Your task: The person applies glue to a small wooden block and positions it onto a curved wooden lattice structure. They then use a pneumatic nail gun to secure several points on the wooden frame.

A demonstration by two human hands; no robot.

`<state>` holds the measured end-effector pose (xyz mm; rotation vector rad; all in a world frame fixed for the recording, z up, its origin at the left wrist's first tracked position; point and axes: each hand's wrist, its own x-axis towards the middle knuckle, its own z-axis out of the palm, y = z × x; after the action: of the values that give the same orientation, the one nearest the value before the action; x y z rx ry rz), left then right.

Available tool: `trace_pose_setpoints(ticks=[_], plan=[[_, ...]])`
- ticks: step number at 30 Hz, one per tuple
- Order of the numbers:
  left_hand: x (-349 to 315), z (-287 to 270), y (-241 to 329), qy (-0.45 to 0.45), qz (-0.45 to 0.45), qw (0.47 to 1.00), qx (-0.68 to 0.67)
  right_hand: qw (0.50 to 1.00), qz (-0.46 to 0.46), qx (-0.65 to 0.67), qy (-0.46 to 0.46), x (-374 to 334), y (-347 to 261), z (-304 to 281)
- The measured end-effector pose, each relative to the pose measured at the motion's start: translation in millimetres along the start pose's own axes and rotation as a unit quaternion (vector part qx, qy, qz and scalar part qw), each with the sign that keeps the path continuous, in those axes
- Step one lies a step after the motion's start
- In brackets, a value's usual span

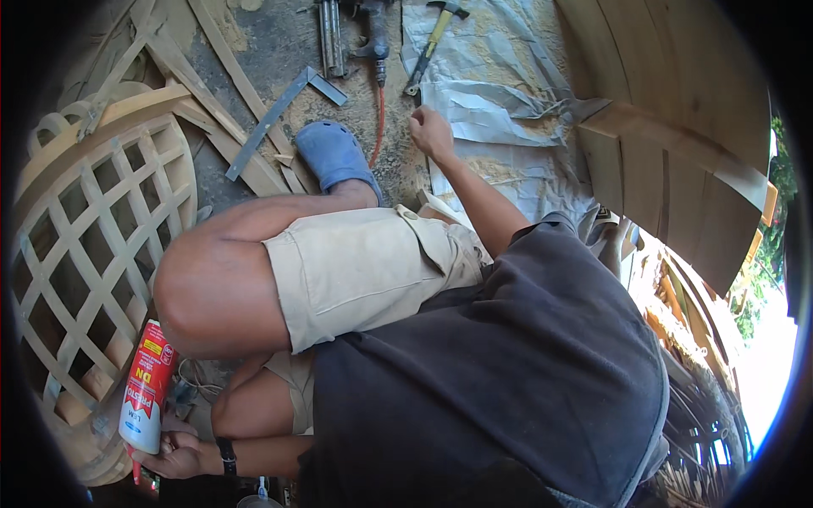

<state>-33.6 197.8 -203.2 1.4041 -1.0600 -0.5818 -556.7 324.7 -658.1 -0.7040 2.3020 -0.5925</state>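
At the lower left, my left hand (174,455) grips a red-and-white glue bottle (148,385) near its nozzle end. The bottle is tipped with its red nozzle pointing down in the picture, close beside a curved wooden lattice panel (103,131). A dark wristband (226,455) is on that wrist. My right hand (432,133) hangs at the upper middle with its fingers curled in and nothing visible in them. Nearest to it lies a hammer (434,42) with a yellow-and-black handle, apart from the hand.
A metal square (269,123) lies across wooden strips (222,52) near my blue clog (332,152). Beyond it are a power tool (375,38) and its orange hose (380,118). A dusty, crumpled sheet (483,106) covers the ground. Large curved wood panels (669,76) stand at the right.
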Motion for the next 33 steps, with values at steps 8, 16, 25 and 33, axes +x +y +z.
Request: trace_pose_setpoints(ticks=[8, 16, 25, 33], plan=[[-20.8, -7.4, 0.3, 0.041, 0.046, 0.994, 0.085, 0.991, -0.098, 0.045, -0.080, -30.0, 4.4, 9.1], [-49.9, -37.5, 28.7, 0.171, 0.113, 0.978, 0.043, 0.987, -0.132, 0.082, -0.038, -0.9, -21.4, 8.5], [-92.8, -134.2, -4.0, 0.314, 0.105, 0.942, -0.051, 0.891, -0.275, 0.351, -0.084, 95.4, -151.8, -23.2], [-88.9, -150.3, -16.9, 0.347, 0.172, 0.922, -0.019, 0.896, -0.392, 0.193, 0.076, -10.8, -351.7, -159.3]])
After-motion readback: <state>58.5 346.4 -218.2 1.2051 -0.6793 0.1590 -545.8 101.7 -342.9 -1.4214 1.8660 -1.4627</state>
